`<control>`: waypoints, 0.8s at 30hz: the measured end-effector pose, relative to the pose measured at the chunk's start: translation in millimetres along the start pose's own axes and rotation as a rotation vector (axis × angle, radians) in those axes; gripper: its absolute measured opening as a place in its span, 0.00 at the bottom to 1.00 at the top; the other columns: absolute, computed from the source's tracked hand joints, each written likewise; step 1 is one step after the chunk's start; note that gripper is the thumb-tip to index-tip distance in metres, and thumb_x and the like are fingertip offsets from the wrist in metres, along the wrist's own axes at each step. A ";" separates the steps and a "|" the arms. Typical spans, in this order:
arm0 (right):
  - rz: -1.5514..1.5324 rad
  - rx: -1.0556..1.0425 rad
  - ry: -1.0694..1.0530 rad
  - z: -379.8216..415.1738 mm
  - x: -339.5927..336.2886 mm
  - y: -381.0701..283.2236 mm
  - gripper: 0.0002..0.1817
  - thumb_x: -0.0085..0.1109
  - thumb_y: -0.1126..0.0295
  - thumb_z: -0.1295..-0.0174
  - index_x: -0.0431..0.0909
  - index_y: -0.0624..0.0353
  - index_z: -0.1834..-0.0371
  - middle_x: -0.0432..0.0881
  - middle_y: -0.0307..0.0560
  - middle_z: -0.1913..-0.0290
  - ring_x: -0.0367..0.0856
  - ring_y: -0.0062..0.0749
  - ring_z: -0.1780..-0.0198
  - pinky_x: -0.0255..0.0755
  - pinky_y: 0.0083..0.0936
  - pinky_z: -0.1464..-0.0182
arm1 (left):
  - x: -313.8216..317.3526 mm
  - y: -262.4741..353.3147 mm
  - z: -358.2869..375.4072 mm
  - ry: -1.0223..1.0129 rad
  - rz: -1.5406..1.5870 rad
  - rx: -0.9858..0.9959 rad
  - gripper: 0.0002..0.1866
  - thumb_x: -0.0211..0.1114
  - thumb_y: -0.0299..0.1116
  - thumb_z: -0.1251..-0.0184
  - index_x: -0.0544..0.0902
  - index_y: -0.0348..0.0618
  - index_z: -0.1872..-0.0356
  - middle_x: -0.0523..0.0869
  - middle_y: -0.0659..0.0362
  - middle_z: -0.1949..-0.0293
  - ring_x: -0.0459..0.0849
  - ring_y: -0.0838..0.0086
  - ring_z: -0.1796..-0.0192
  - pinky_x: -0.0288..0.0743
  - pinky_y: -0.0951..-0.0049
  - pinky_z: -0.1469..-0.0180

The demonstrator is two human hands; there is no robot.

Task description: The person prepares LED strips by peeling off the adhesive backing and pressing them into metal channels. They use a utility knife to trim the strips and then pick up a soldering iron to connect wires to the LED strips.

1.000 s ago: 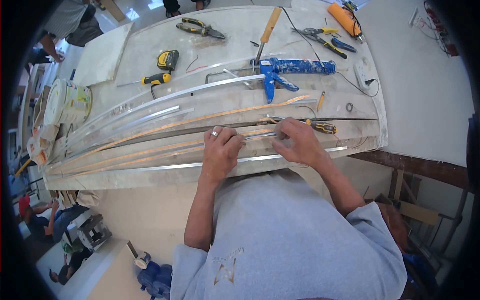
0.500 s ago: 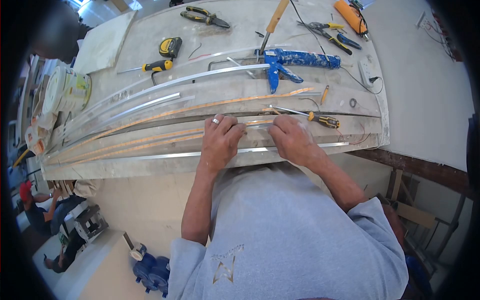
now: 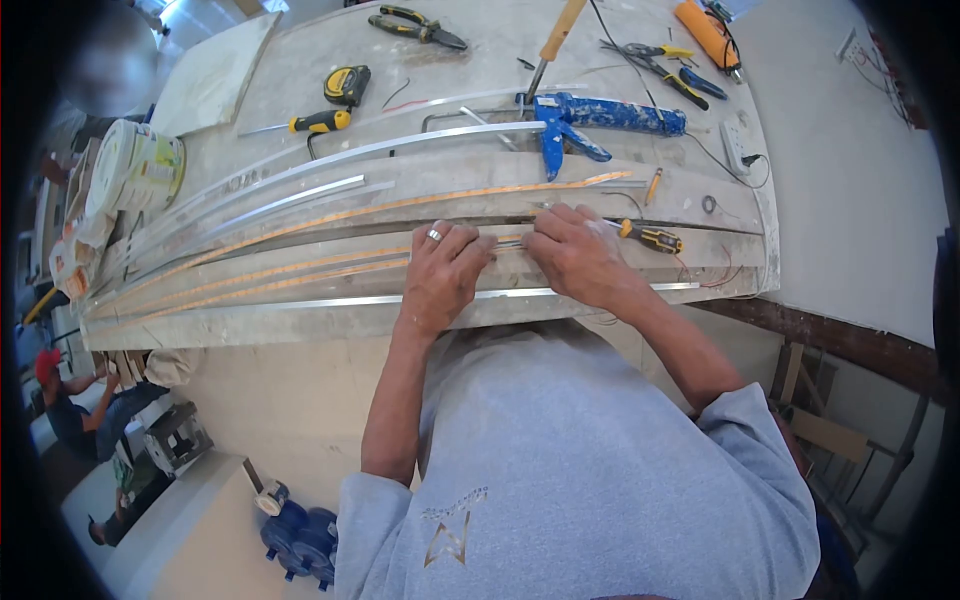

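Two orange-yellow LED strips [image 3: 320, 265], at least partly in thin metal channels, run along the front of the workbench toward my hands. My left hand [image 3: 440, 268], with a ring on one finger, is closed with its fingertips pinching a strip from above. My right hand [image 3: 580, 258] is a short gap to the right, its fingers curled down on the same line; the fingertips hide what they touch. A screwdriver [image 3: 650, 236] with a yellow-black handle lies just past my right hand. Nearer me, a bare aluminium profile [image 3: 350, 301] passes below both hands.
Behind lie another LED strip [image 3: 450, 197], a blue caulking gun [image 3: 620, 115], a tape measure [image 3: 346, 86], a second screwdriver [image 3: 320, 122], pliers [image 3: 420, 28] and cutters [image 3: 665, 72]. A white bucket [image 3: 140, 165] stands left; a power strip [image 3: 735, 147] lies right. Other people are at far left.
My right hand has moved a little left and away from me, now covering the screwdriver's shaft. My left hand stays almost in place. The view has shifted slightly.
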State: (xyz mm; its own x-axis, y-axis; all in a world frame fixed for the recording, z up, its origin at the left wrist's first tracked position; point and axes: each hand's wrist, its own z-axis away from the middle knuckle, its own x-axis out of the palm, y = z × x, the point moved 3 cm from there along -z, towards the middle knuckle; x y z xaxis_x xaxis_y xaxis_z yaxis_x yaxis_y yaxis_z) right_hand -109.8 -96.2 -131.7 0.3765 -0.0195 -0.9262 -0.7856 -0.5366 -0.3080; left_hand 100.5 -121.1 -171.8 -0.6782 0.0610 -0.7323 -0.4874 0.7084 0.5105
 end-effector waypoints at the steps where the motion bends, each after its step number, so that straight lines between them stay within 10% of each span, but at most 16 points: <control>1: -0.002 -0.004 -0.004 -0.5 0.3 -0.5 0.05 0.68 0.71 0.42 0.83 0.52 0.63 0.77 0.42 0.63 0.80 0.41 0.55 0.73 0.41 0.56 | -4.4 3.1 -2.3 0.002 0.002 -0.020 0.20 0.78 0.25 0.44 0.89 0.48 0.48 0.86 0.61 0.55 0.83 0.61 0.50 0.71 0.55 0.41; 13: 0.142 -0.012 0.033 -3.2 -2.6 -11.2 0.06 0.66 0.72 0.48 0.76 0.54 0.72 0.76 0.42 0.67 0.79 0.40 0.60 0.69 0.40 0.60 | -11.8 -12.2 15.3 0.125 -0.028 -0.120 0.21 0.78 0.24 0.44 0.87 0.49 0.47 0.88 0.61 0.55 0.83 0.60 0.51 0.69 0.57 0.44; 24: 0.026 0.120 0.033 -4.3 -22.7 -6.7 0.08 0.68 0.72 0.40 0.83 0.58 0.59 0.80 0.47 0.58 0.80 0.48 0.52 0.76 0.46 0.50 | -15.7 -12.6 11.9 0.114 0.034 -0.128 0.19 0.79 0.23 0.44 0.88 0.48 0.50 0.89 0.61 0.59 0.83 0.61 0.54 0.70 0.57 0.44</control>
State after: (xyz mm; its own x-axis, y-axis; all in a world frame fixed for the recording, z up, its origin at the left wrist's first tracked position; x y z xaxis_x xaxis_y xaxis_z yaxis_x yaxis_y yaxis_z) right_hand -111.0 -95.8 -107.6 0.3691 -0.0607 -0.9274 -0.8478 -0.4308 -0.3092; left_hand 123.9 -122.7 -172.1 -0.7499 -0.0014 -0.6616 -0.5241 0.6115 0.5927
